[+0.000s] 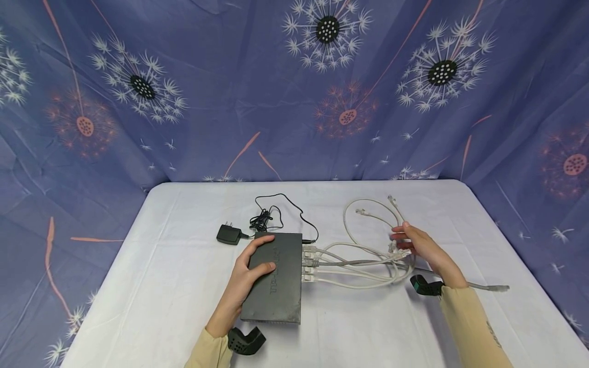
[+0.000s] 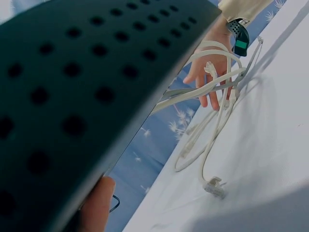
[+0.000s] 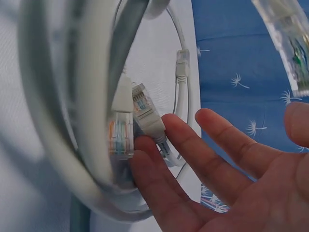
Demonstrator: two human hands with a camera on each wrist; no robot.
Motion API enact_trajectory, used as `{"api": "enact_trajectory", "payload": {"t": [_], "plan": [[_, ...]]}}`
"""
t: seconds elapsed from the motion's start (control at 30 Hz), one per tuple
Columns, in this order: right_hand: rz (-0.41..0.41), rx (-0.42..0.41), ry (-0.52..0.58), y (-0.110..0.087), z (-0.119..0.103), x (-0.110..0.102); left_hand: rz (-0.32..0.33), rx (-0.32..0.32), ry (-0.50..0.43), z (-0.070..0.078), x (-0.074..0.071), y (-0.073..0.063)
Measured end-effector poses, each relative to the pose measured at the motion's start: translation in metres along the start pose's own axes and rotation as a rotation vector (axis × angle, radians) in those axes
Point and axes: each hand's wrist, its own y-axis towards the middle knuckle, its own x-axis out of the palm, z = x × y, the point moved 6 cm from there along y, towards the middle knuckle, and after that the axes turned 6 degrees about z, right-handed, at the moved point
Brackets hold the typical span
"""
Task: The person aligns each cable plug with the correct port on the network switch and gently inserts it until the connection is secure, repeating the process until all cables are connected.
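A dark grey network switch (image 1: 286,296) has several network cables (image 1: 363,263) plugged into its right side. My left hand (image 1: 249,271) grips the switch at its left edge, thumb on top; in the left wrist view the vented side of the switch (image 2: 86,72) fills much of the picture. My right hand (image 1: 425,250) is at the loose cable ends, its fingers (image 3: 188,154) extended and spread. In the right wrist view those fingertips lie against or very close to two clear cable plugs (image 3: 146,113). Another clear plug (image 3: 289,48) hangs nearer that camera.
Behind the switch, a black power adapter (image 1: 228,234) lies on the white table (image 1: 184,306) with its thin cord (image 1: 260,221) bundled. One grey cable end (image 1: 499,288) stretches out to the right. A blue patterned cloth (image 1: 239,102) hangs behind the table.
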Motion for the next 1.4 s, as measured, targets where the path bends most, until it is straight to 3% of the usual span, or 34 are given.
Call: {"api": "enact_trajectory", "payload": {"t": [0.33, 0.97, 1.2, 1.4], "plan": [[0.080, -0.037, 0.047, 0.001, 0.000, -0.003, 0.005, 0.003, 0.008, -0.001, 0.001, 0.000], [0.300, -0.175, 0.115, -0.012, -0.026, -0.015, 0.028, -0.026, -0.002, -0.004, -0.001, -0.002], [0.332, -0.181, 0.174, -0.018, -0.034, -0.016, 0.031, -0.027, -0.002, -0.005, -0.001, -0.002], [0.305, -0.215, 0.246, -0.026, -0.047, -0.013, 0.031, -0.020, -0.001, -0.005, -0.001, -0.002]]}}
